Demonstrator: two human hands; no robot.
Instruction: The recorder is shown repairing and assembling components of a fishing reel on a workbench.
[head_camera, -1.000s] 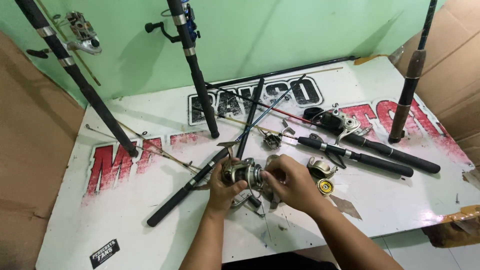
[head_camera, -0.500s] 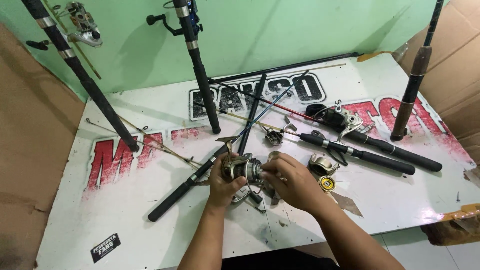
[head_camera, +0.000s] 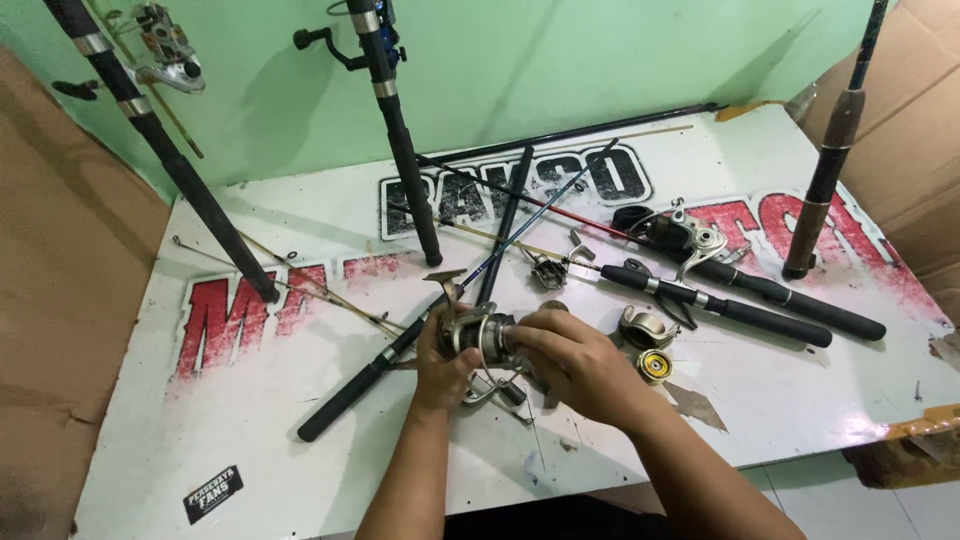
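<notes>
— What are we working on right now?

— We are gripping a spinning reel (head_camera: 480, 335) over the white table (head_camera: 300, 440), just in front of the black rod (head_camera: 400, 350) lying across it. Our left hand (head_camera: 440, 365) is wrapping around the reel's body from below, fingers curled tight against it.

— And our right hand (head_camera: 575, 365)?

— It is closing over the reel's front end, fingertips pinching the spool; it looks like we are twisting or seating that part.

— What is the next move asking of us?

— Probably a steady counter-hold with the left while the right is turning. The loose round parts (head_camera: 650, 345) are lying just beside our right hand.
</notes>
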